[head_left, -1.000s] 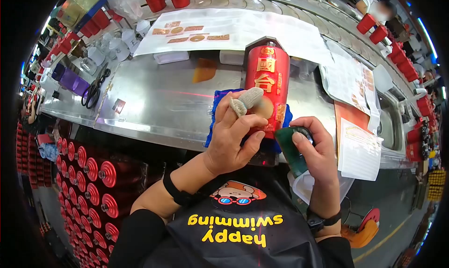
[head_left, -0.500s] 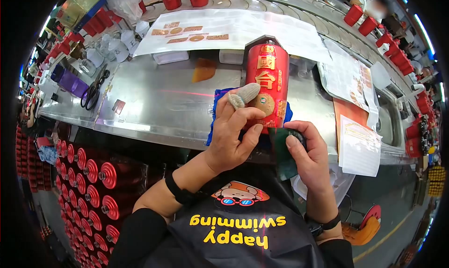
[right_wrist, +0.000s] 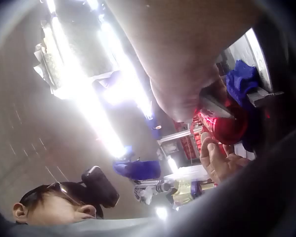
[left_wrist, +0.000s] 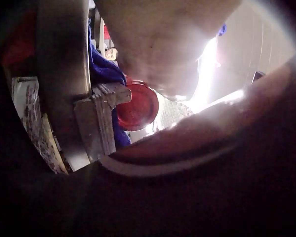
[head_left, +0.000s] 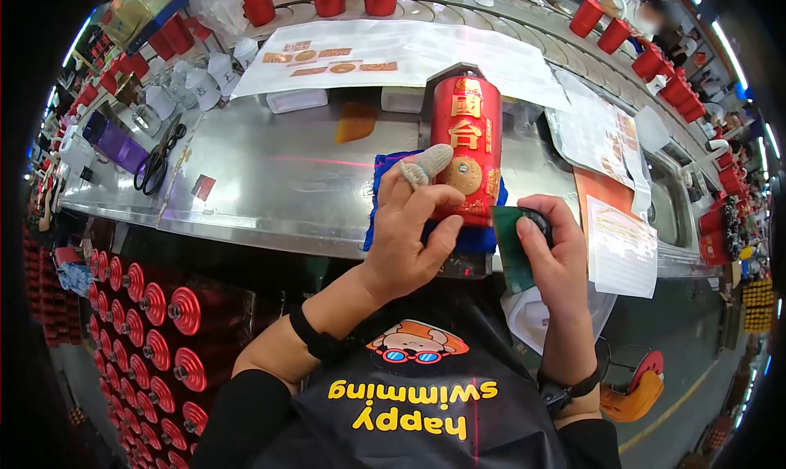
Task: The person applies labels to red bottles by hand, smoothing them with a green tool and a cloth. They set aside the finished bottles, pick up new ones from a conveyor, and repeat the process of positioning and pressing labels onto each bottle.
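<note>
A red bottle (head_left: pixel 472 133) with gold Chinese characters and a round gold decal (head_left: pixel 463 174) lies on a blue cloth (head_left: pixel 391 170). My left hand (head_left: pixel 403 238) is at its lower left side, fingertips on the bottle and thumb at its base. One finger wears a grey knitted cover (head_left: pixel 427 166). My right hand (head_left: pixel 558 256) pinches a dark green flat scraper (head_left: pixel 511 252), its edge right beside the base. In the right wrist view, the scraper overlaps the red base (right_wrist: pixel 232 129). The left wrist view shows that round base (left_wrist: pixel 138 106) beyond a hand.
White decal sheets (head_left: pixel 352 55) span the metal table's (head_left: pixel 278 174) back; papers (head_left: pixel 622 248) hang at the right edge. Scissors (head_left: pixel 160 162) and a purple bottle (head_left: pixel 115 145) lie left. Many red bottles (head_left: pixel 187 313) are stacked below left. A white tub (head_left: pixel 565 321) is below right.
My covered left finger has shifted left off the round decal, which now shows fully. The green scraper has dropped lower, then risen slightly beside the base. Red bottles at the back have shifted.
</note>
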`<action>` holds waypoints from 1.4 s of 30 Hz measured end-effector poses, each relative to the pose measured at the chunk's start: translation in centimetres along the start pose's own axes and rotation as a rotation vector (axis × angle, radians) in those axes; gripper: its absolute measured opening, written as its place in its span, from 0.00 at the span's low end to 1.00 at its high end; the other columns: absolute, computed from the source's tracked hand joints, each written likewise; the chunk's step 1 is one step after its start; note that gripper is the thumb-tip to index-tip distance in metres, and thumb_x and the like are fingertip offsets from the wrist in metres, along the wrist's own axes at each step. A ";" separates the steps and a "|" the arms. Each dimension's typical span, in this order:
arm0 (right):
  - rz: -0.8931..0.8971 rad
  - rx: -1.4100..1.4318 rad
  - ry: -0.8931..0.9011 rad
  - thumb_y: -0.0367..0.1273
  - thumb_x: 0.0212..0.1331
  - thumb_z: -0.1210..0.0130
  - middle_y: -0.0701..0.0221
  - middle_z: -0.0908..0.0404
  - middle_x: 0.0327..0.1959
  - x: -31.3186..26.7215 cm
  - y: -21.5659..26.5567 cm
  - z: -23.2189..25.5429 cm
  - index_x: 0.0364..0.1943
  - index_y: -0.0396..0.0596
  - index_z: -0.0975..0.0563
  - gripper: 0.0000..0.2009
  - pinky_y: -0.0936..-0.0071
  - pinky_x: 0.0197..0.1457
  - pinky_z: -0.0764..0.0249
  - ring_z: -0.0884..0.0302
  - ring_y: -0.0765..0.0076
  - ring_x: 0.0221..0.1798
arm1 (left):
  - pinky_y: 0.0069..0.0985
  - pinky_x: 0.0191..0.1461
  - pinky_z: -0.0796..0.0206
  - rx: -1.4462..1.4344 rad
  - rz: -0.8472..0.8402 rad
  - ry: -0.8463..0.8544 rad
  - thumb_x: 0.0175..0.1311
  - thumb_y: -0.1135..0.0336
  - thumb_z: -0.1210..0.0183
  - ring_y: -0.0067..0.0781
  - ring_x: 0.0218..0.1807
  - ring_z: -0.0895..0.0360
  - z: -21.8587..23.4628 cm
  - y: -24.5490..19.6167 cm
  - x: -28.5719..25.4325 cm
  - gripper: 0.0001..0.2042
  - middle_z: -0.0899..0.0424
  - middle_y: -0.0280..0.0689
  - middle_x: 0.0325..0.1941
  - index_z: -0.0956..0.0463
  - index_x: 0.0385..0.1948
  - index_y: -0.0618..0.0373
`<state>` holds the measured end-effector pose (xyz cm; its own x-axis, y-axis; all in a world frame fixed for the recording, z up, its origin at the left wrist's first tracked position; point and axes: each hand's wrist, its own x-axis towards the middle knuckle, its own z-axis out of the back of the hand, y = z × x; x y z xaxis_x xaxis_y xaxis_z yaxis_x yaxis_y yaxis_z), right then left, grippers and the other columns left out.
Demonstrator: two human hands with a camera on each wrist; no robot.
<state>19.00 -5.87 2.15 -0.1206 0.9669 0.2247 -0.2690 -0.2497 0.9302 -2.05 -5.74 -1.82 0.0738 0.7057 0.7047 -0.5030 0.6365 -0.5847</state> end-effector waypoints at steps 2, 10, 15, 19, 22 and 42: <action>0.016 0.009 -0.001 0.26 0.63 0.44 0.73 0.20 0.33 0.4 0.2 0.1 0.46 0.40 0.23 0.09 0.82 0.40 0.29 0.27 0.84 0.35 | 0.42 0.69 0.48 0.051 0.020 0.004 0.58 0.66 0.38 0.54 0.62 0.33 -0.4 -0.8 0.8 0.14 0.27 0.53 0.63 0.26 0.45 0.57; 0.024 0.020 0.030 0.26 0.63 0.43 0.71 0.19 0.33 0.9 0.8 0.5 0.47 0.40 0.23 0.10 0.83 0.39 0.28 0.25 0.83 0.34 | 0.44 0.63 0.44 0.142 0.043 -0.003 0.58 0.67 0.37 0.55 0.55 0.32 -0.9 -0.4 2.7 0.13 0.24 0.52 0.55 0.27 0.42 0.58; 0.045 -0.038 0.021 0.27 0.61 0.42 0.72 0.19 0.32 1.7 0.5 0.7 0.45 0.40 0.22 0.09 0.81 0.38 0.27 0.25 0.82 0.33 | 0.44 0.65 0.45 0.136 0.019 -0.009 0.61 0.69 0.40 0.55 0.56 0.31 -0.5 -0.1 2.7 0.07 0.23 0.53 0.56 0.26 0.38 0.58; 0.038 -0.067 0.122 0.26 0.60 0.42 0.72 0.19 0.31 2.4 0.4 1.1 0.44 0.41 0.22 0.09 0.80 0.38 0.27 0.24 0.82 0.33 | 0.44 0.69 0.48 0.090 -0.028 0.007 0.59 0.73 0.42 0.55 0.60 0.32 -0.2 -0.1 2.8 0.06 0.24 0.53 0.58 0.25 0.38 0.58; 0.123 -0.083 0.173 0.25 0.60 0.41 0.73 0.19 0.31 2.8 1.0 1.1 0.44 0.40 0.22 0.09 0.81 0.38 0.27 0.25 0.82 0.34 | 0.46 0.70 0.50 0.074 -0.052 0.044 0.56 0.76 0.42 0.58 0.62 0.34 0.1 -0.4 2.9 0.08 0.25 0.53 0.58 0.23 0.38 0.56; 0.059 0.033 0.103 0.26 0.61 0.40 0.73 0.19 0.30 3.1 -0.7 2.1 0.45 0.40 0.22 0.10 0.82 0.36 0.28 0.25 0.83 0.32 | 0.55 0.75 0.56 0.314 -0.250 0.353 0.46 0.71 0.38 0.51 0.69 0.39 0.8 -1.4 5.3 0.07 0.24 0.45 0.57 0.23 0.29 0.49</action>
<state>20.84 -2.63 2.81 -0.2338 0.9397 0.2497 -0.2267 -0.3024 0.9258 -1.66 -3.14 3.06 0.4821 0.6410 0.5973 -0.6628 0.7127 -0.2299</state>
